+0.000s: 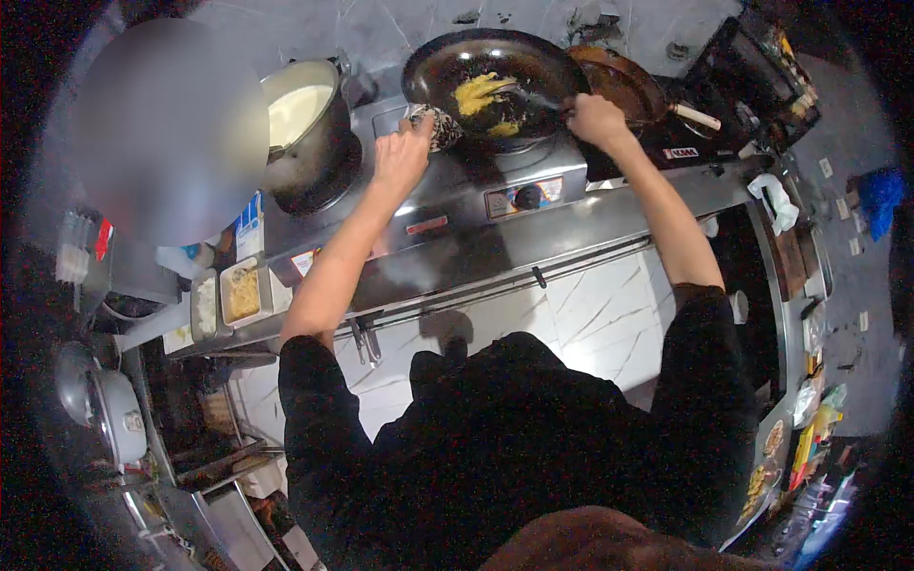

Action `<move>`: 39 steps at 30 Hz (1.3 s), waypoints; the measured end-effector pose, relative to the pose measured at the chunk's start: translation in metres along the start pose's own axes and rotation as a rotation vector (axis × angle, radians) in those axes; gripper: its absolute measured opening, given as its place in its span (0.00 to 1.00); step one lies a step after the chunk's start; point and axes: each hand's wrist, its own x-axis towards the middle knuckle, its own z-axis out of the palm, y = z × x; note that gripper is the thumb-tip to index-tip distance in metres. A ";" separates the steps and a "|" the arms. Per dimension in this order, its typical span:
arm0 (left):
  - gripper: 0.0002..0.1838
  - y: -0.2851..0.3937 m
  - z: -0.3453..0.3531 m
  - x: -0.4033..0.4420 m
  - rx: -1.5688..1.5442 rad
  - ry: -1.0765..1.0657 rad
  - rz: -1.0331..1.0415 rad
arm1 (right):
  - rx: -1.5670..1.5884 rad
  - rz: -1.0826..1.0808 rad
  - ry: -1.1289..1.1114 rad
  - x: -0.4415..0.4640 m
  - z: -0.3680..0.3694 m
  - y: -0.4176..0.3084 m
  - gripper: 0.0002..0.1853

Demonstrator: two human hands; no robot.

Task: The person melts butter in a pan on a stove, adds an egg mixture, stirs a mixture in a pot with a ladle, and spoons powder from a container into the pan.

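Observation:
A large dark wok sits on the steel stove, with yellow food that looks like egg in its bowl. My left hand is closed on a black-and-white patterned cloth at the wok's near left rim; the rim or handle under the cloth is hidden. Over the wok's right side, my right hand grips the handle of a metal cooking utensil. Its head reaches down to the food; whether it is a spatula or a ladle, I cannot tell.
Left of the wok stands a deep pot of pale liquid. A brown pan with a pale handle is at the right. Food containers line the counter's left end. A burner knob faces me. One large area at upper left is blurred.

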 end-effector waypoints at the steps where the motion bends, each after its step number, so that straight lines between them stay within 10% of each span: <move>1: 0.25 0.000 0.000 0.000 0.007 -0.017 -0.008 | 0.028 -0.030 -0.009 0.002 0.000 -0.002 0.16; 39: 0.23 0.000 -0.002 -0.001 0.073 -0.045 -0.001 | -0.069 0.065 -0.108 -0.046 -0.072 0.025 0.18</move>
